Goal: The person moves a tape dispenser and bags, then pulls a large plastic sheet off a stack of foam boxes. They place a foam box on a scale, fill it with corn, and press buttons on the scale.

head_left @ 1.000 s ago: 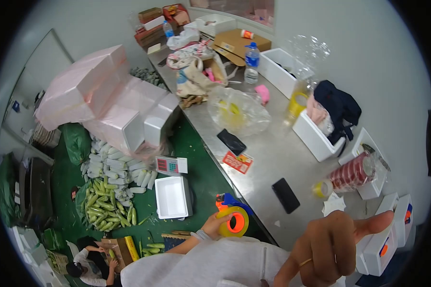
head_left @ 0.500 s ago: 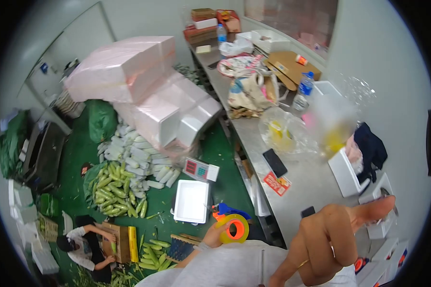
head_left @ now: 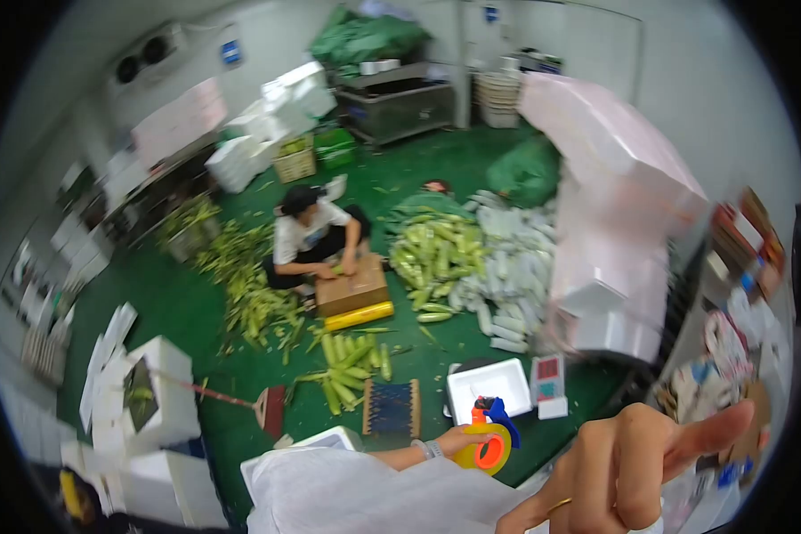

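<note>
The green floor (head_left: 196,294) takes up most of the view, strewn with husks and loose corn (head_left: 351,356), and from up here that litter looks like the main hazard: a foot coming down on a cob or a leaf could slide, and the broom (head_left: 240,402) lying across the walkway could trip someone. The tall stack of pink-wrapped foam boxes (head_left: 614,214) leans over the pile of bagged cobs (head_left: 516,276) and seems liable to topple if bumped. A seated person (head_left: 307,236) works at 1 cardboard box (head_left: 354,289); its contents cannot be made out. 1 open white foam box (head_left: 488,387) beside a small scale (head_left: 547,378) appears empty, while another at the left (head_left: 151,396) holds something green. The right hand (head_left: 627,467) fills the lower foreground, fingers curled with the index finger extended, holding nothing visible. The left hand (head_left: 449,440), low at centre, grips the tape dispenser (head_left: 485,440) with its orange and yellow roll, just above the floor boxes
</note>
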The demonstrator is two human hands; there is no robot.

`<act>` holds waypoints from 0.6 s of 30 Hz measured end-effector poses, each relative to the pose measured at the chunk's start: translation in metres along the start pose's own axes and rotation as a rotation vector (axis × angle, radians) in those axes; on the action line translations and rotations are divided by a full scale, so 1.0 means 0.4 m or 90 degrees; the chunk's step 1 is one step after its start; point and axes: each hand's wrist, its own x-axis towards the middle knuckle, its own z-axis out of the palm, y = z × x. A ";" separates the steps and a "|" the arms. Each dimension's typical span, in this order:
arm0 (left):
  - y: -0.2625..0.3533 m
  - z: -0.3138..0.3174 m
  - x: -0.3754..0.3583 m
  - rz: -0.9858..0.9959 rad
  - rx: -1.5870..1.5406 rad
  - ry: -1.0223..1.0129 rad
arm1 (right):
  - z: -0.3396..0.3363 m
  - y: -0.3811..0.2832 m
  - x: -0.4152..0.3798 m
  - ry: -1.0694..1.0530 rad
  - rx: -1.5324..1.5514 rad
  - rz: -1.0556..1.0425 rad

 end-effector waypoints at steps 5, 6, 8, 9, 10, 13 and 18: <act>-0.007 -0.030 -0.112 0.152 -0.105 0.092 | -0.017 0.027 0.076 -0.109 0.081 0.059; -0.017 -0.039 -0.127 0.182 -0.132 0.109 | -0.020 0.031 0.090 -0.137 0.091 0.078; -0.032 -0.056 -0.158 0.226 -0.158 0.129 | -0.018 0.044 0.111 -0.174 0.126 0.113; -0.040 -0.057 -0.173 0.246 -0.172 0.131 | -0.016 0.049 0.118 -0.189 0.143 0.135; -0.047 -0.058 -0.189 0.262 -0.181 0.141 | -0.015 0.054 0.123 -0.203 0.154 0.145; -0.065 -0.040 -0.241 0.299 -0.223 0.169 | -0.015 0.065 0.129 -0.248 0.188 0.165; -0.116 -0.036 -0.279 0.352 -0.255 0.220 | -0.004 0.079 0.120 -0.292 0.215 0.182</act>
